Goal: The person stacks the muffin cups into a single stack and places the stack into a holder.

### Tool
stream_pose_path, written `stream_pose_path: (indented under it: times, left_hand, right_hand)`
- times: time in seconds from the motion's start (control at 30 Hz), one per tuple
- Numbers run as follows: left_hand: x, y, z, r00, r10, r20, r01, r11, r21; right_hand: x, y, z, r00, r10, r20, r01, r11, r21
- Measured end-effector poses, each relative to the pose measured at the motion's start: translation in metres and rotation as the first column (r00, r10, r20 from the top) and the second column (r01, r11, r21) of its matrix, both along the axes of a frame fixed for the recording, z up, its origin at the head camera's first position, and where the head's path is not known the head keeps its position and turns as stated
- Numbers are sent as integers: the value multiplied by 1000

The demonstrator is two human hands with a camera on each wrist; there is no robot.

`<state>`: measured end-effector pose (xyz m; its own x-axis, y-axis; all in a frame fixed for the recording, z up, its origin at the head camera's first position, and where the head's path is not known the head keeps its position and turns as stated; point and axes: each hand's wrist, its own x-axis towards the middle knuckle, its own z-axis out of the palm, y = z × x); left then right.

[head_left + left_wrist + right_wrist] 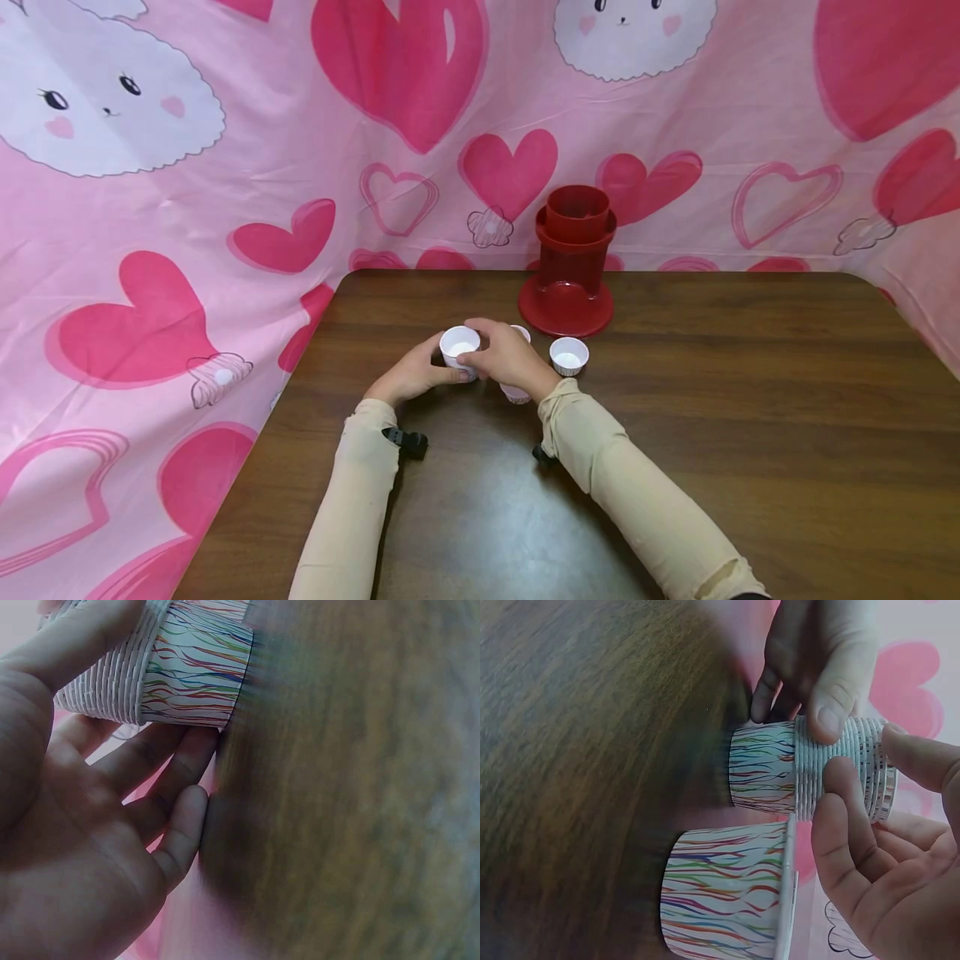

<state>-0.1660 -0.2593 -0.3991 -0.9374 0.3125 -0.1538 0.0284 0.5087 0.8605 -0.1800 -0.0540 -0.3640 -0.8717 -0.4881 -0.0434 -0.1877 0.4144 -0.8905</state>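
Observation:
A nested stack of small white paper baking cups stands on the table in front of me, with colourful wavy lines on its lowest cup. My left hand grips the stack from the left, thumb on one side and fingers on the other. From the right, my right hand pinches the stack's upper rims between thumb and fingers. Close beside the stack, a separate baking cup shows the same wavy lines. In the head view my right hand partly covers one cup and another behind it.
One more baking cup sits upright to the right of my right hand. Behind it stands a red plastic holder with a round base and a cylindrical top. A pink heart-patterned cloth hangs behind and left of the brown wooden table.

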Motion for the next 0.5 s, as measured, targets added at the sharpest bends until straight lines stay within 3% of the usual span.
stream_pose_path:
  times: [0.37,0.5]
  left_hand:
    - [-3,-1,-3,1000,9,-2,-9,1000,0]
    - [-3,0,-4,1000,13,2,-13,1000,-15]
  right_hand:
    - [-2,3,2,1000,20,10,-21,998,56]
    - [-3,10,5,1000,-9,-10,9,996,88]
